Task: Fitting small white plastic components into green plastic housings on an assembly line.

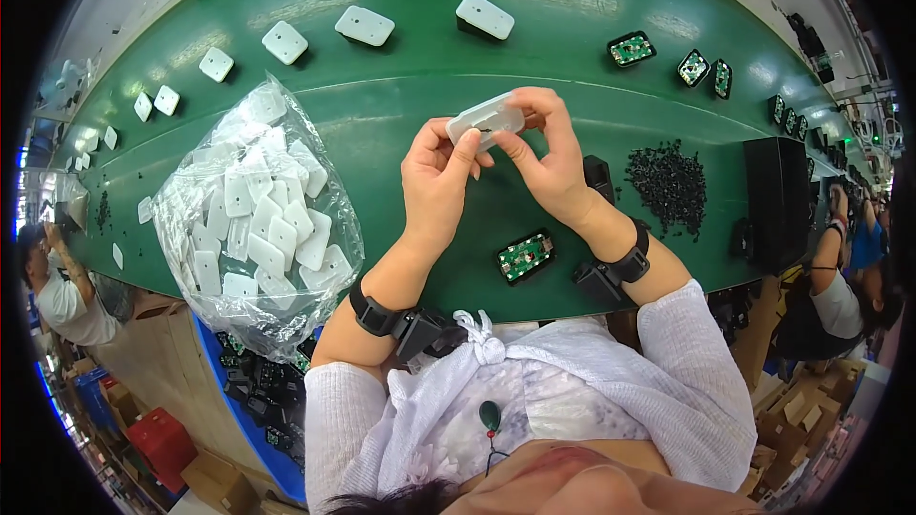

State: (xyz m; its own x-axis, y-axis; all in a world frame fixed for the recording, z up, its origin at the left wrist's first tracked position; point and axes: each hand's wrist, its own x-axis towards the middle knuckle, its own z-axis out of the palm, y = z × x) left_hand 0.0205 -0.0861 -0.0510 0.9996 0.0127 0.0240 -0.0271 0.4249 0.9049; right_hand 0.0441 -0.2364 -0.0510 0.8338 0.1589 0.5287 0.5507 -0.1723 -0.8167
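Observation:
Above the middle of the green table, my left hand (434, 172) and my right hand (553, 157) hold a white plastic cover (491, 114) between them. Both thumbs press on its near side, and the fingers wrap round its ends. A small dark spot shows by the thumbs; I cannot make out whether it is a hole or a part. Nearer to me lies a black case with a green circuit board (526, 257), its board facing up. Right of my right hand is a heap of small black parts (666, 188).
A transparent bag (334, 200) full of white covers lies at left, above a blue bin (215, 362) of black cases. White-topped cases (485, 16) and open cases with boards (632, 49) line the table's far part. A black box (775, 205) stands right; people sit at both sides.

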